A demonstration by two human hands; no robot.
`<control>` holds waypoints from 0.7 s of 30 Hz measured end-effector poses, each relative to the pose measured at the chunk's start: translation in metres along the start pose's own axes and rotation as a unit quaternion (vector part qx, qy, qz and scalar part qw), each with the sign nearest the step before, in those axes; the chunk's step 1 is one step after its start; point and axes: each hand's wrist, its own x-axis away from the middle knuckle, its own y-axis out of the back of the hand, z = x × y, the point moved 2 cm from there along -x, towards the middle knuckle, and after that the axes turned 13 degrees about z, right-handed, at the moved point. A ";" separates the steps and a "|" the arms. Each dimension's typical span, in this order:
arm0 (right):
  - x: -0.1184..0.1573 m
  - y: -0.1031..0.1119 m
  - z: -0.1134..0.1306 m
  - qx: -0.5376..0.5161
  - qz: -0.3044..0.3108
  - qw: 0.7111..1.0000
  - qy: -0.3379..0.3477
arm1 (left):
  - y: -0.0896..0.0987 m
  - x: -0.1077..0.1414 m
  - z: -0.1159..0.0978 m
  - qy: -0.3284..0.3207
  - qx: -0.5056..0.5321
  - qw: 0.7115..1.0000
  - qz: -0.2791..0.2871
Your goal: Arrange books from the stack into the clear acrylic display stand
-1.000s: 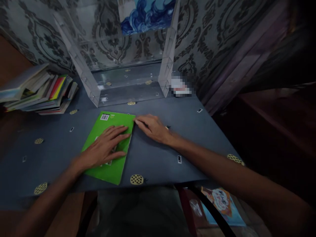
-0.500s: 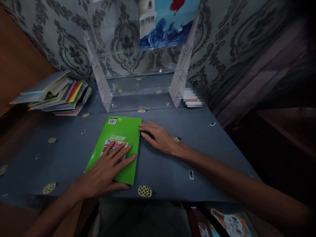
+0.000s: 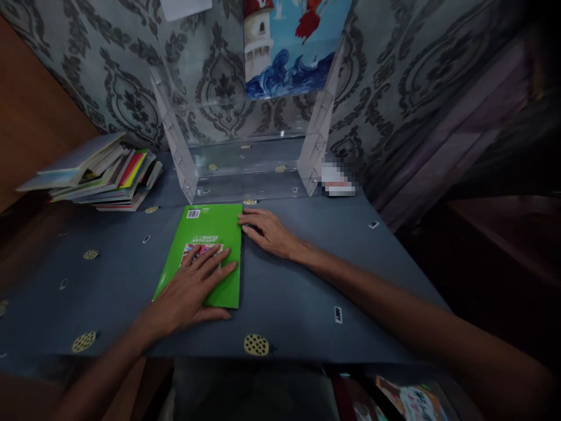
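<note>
A green book lies flat on the blue-grey tablecloth, its barcode near the top left corner. My left hand rests on the lower part of its cover, fingers spread, partly hiding a small picture; the thumb reaches past the bottom edge. At the upper right edge of the book, my right hand touches the side with its fingertips. Its fingers are apart from the thumb and grip nothing.
A clear acrylic rack stands behind the book. Stacked books lean at the back left. A blurred-out white object sits right of the rack. A poster hangs on the patterned wall.
The green book has moved a little away from the table's front edge, with my left hand on it. My right hand stays at its right side. The camera view has tilted slightly up.
</note>
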 end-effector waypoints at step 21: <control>0.055 -0.018 0.094 -0.031 0.064 0.973 0.218 | 0.012 0.013 0.011 0.080 0.271 0.956 -0.079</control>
